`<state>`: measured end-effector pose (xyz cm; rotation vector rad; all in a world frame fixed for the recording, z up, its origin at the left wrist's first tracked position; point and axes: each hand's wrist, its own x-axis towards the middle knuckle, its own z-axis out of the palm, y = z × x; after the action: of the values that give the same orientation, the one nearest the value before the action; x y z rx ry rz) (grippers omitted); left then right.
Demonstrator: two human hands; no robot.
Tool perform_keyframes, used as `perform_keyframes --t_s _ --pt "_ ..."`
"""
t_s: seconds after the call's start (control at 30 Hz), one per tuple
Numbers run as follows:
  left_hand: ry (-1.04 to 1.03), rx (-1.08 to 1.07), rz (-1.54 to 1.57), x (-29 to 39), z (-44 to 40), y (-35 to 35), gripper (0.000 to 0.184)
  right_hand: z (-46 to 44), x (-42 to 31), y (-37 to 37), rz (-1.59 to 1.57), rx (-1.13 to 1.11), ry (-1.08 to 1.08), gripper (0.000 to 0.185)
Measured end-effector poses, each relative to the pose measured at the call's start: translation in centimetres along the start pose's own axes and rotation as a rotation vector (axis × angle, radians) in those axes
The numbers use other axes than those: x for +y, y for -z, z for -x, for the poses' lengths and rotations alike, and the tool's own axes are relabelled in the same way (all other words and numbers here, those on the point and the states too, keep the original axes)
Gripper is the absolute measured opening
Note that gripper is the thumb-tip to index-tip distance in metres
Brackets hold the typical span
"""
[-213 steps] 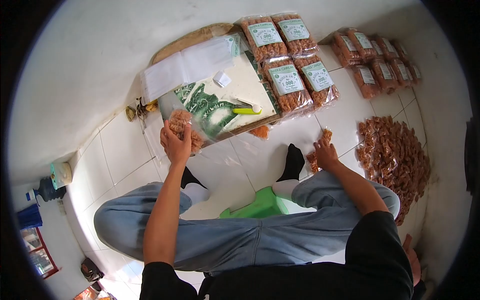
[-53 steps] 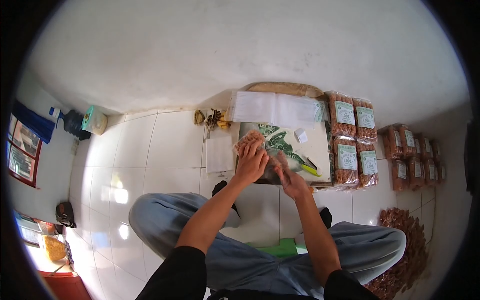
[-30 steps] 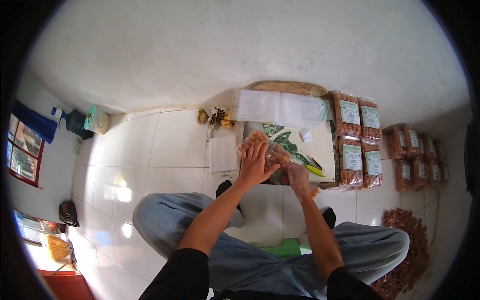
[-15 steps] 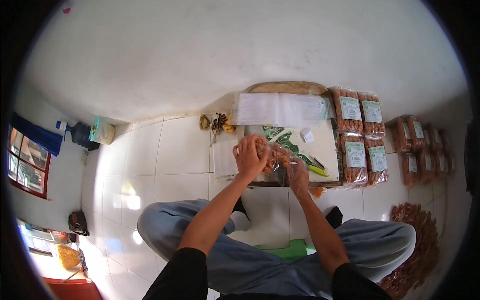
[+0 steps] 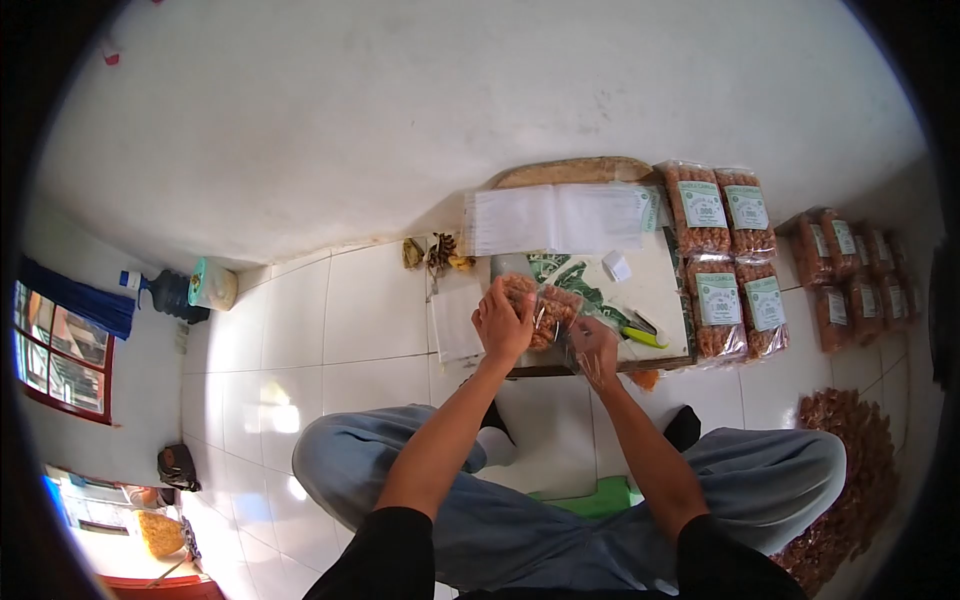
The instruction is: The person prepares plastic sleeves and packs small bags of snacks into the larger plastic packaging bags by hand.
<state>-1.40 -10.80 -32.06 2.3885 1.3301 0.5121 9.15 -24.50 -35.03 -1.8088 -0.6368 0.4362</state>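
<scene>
Over the front of a low table (image 5: 655, 285), a clear plastic bag of brown snack pieces (image 5: 553, 318) lies between my hands. My left hand (image 5: 503, 322) is closed around the bag's left end, with its fingers curled over the snacks. At the other end, my right hand (image 5: 596, 350) grips the loose plastic; its fingertips are partly hidden behind the film. Just right of that hand lies a yellow-green stapler-like tool (image 5: 643, 334). A small white piece (image 5: 616, 266) sits farther back. Behind the bag is a stack of flat clear bags with white sheets (image 5: 555, 218).
Large labelled snack packs (image 5: 716, 305) stand at the table's right, with more packs (image 5: 845, 260) beyond. A heap of small brown packets (image 5: 845, 480) covers the floor at lower right. Bananas (image 5: 441, 253) lie left of the table, near the wall (image 5: 430, 110).
The view has shifted slightly. My left hand still holds the bag, and my right hand has turned a little at the plastic end. The snack pieces show more plainly between them.
</scene>
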Motion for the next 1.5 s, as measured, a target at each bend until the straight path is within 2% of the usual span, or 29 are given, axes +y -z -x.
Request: perform_keyframes --t_s 0.1,0.23,0.3,0.37,0.43,0.5,0.6,0.63,0.7,0.73,0.8,0.83,0.9,0.93,1.0,1.13,1.23,1.3,1.43,1.5 --pt "-0.002 -0.015 -0.029 0.8 0.4 0.6 0.092 -0.1 -0.1 0.0 0.018 -0.026 0.08 0.031" --pt "0.021 -0.119 -0.022 2.0 0.2 2.5 0.108 0.2 -1.7 1.0 0.101 -0.129 0.047 0.037" --pt "-0.066 -0.086 -0.14 1.7 -0.2 2.6 0.106 0.5 -1.9 1.1 -0.112 -0.243 -0.146 0.05" --pt "-0.147 -0.054 -0.258 1.2 -0.3 2.5 0.104 0.6 -2.5 2.0 -0.133 -0.308 -0.147 0.053" --pt "-0.212 -0.088 -0.136 0.6 -0.8 2.5 0.104 0.5 -2.9 2.2 -0.156 -0.375 -0.148 0.055" --pt "-0.219 -0.114 -0.145 0.6 -1.1 2.3 0.105 0.0 -2.6 2.1 -0.199 -0.388 0.085 0.056" --pt "-0.19 -0.17 -0.173 1.1 -1.1 2.7 0.11 -1.0 -2.7 2.8 -0.04 -0.488 0.017 0.048" --pt "-0.152 -0.202 -0.191 1.4 -1.1 3.0 0.113 -0.9 -2.1 2.4 -0.039 -0.487 0.019 0.048" --pt "-0.131 -0.207 -0.166 1.4 -1.1 3.2 0.116 -0.8 -1.7 1.6 -0.096 -0.241 -0.067 0.035" --pt "-0.109 -0.216 -0.143 1.3 -1.2 3.1 0.119 -0.8 -2.1 1.7 -0.095 -0.24 -0.064 0.035" --pt "-0.106 -0.222 -0.129 1.2 -1.2 2.9 0.121 -0.5 -3.2 1.7 -0.249 -0.185 -0.325 0.025" --pt "-0.102 -0.229 -0.118 1.0 -1.2 2.9 0.122 -0.6 -2.7 1.4 -0.25 -0.186 -0.325 0.025" --pt "-0.113 -0.224 -0.113 0.9 -1.3 2.8 0.123 -0.7 -2.5 0.7 -0.136 -0.098 -0.081 0.026" --pt "-0.124 -0.217 -0.104 0.9 -1.3 2.8 0.125 -0.7 -2.8 0.7 -0.137 -0.097 -0.081 0.026" --pt "-0.132 -0.217 -0.107 0.8 -1.2 2.7 0.125 -0.6 -3.8 0.7 -0.375 -0.142 -0.236 0.024" --pt "-0.153 -0.201 -0.088 0.7 -1.2 2.7 0.128 -0.4 -4.6 0.6 -0.437 -0.116 -0.29 0.025" --pt "-0.138 -0.215 -0.116 0.9 -1.3 2.7 0.131 -0.4 -4.6 0.8 -0.344 -0.115 -0.277 0.026" --pt "-0.139 -0.236 -0.146 1.5 -1.4 3.3 0.13 -0.7 -2.2 -0.3 -0.075 -0.02 -0.1 0.027" --pt "-0.149 -0.248 -0.184 1.9 -1.3 3.4 0.129 -1.6 0.8 -1.4 -0.04 -0.014 0.018 0.028" --pt "-0.145 -0.249 -0.182 1.8 -1.3 3.4 0.13 -2.2 2.7 -1.5 -0.011 -0.12 0.266 0.034"
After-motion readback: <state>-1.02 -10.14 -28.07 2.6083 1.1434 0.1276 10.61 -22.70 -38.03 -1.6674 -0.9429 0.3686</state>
